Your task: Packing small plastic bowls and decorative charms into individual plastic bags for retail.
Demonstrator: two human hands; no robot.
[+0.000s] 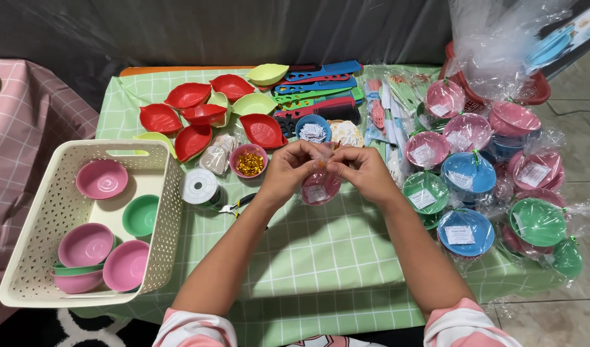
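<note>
I'm pinching the neck of a clear bag around a pink bowl point(320, 186) with my left hand point(287, 168) and right hand point(362, 168), both closed tight on the plastic (keeps it gathered); wrapped bowls point(467, 172) piling at 3 o'clock, basket point(41, 212) at 9.

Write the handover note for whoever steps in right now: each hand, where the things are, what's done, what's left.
Left hand and right hand: together pinching the top of a clear bag around a pink bowl, above the green checked table.
Done: wrapped bowls, pink, blue and green, piled at the right.
Left: unwrapped pink and green bowls in the cream basket at the left.
Nearby: gold ties in a small bowl, a tape roll, red leaf dishes, combs.
</note>
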